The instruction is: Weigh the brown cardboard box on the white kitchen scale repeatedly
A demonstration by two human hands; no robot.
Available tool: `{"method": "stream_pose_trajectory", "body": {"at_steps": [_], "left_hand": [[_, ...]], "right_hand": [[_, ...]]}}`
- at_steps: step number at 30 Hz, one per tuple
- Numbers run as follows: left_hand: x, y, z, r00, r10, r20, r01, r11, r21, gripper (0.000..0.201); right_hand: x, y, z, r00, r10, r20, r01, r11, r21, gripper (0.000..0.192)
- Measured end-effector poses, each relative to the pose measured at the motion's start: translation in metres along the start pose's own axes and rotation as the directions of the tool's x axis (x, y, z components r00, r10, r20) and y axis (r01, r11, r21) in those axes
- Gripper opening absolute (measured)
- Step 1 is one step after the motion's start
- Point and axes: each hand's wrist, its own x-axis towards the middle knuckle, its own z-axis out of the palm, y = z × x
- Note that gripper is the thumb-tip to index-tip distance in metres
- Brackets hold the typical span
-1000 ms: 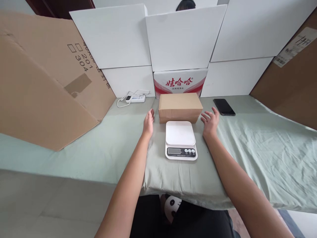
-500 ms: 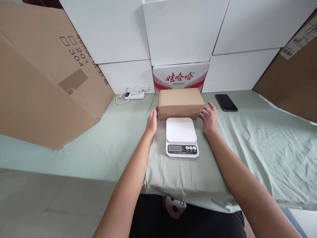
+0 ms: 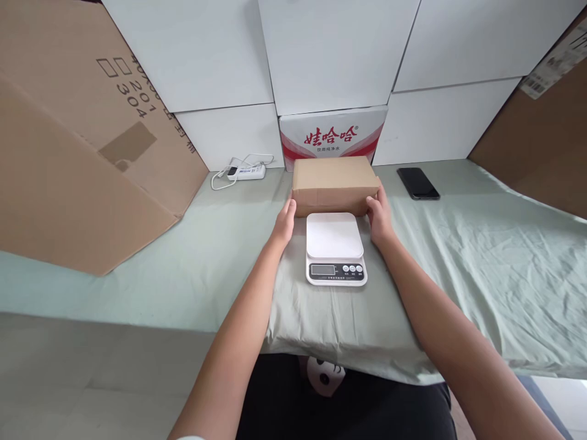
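Observation:
A small brown cardboard box sits behind a white kitchen scale on the cloth-covered table. My left hand is against the box's left end, thumb at its front corner and the other fingers mostly hidden behind. Around the right end wraps my right hand, with its thumb on the front face and fingers along the side. Together the two hands grip the box between them. The scale lies between my forearms, its plate bare and its display blank.
Behind the box stands a white and red carton with red lettering. A power strip with a white cable lies left of it, a black phone to the right. Large cardboard cartons flank the table, and white panels form the back.
My right hand has moved left and closed onto the box's right end. The left hand presses closer to the left end. The view has shifted slightly.

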Motion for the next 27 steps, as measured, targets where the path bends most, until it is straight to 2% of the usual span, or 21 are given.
{"method": "stream_pose_trajectory", "body": {"at_steps": [4,7,10,13,17,27], "left_hand": [[-0.011,0.026,0.0,0.995,0.105,0.002,-0.105,0.994,0.012,0.096],[-0.048,0.054,-0.002,0.97,0.233,0.072,-0.24,0.966,0.101,0.098],[-0.095,0.066,-0.006,0.945,0.297,0.137,-0.313,0.944,0.109,0.094],[-0.126,0.061,-0.009,0.945,0.302,0.127,-0.311,0.948,0.062,0.093],[-0.13,0.051,-0.007,0.959,0.273,0.079,-0.277,0.96,0.035,0.09],[-0.133,0.047,-0.006,0.975,0.214,-0.064,-0.2,0.964,0.173,0.09]], "right_hand": [[0.001,-0.021,-0.003,0.98,-0.189,0.053,0.194,0.977,-0.093,0.093],[-0.015,-0.056,-0.013,0.945,-0.315,0.083,0.324,0.936,-0.14,0.095],[-0.05,-0.081,-0.026,0.93,-0.348,0.117,0.364,0.916,-0.169,0.098],[-0.088,-0.082,-0.032,0.938,-0.313,0.148,0.338,0.921,-0.195,0.099],[-0.109,-0.07,-0.026,0.961,-0.255,0.108,0.271,0.946,-0.176,0.098],[-0.107,-0.074,-0.021,0.967,-0.25,0.059,0.256,0.945,-0.201,0.089]]}}
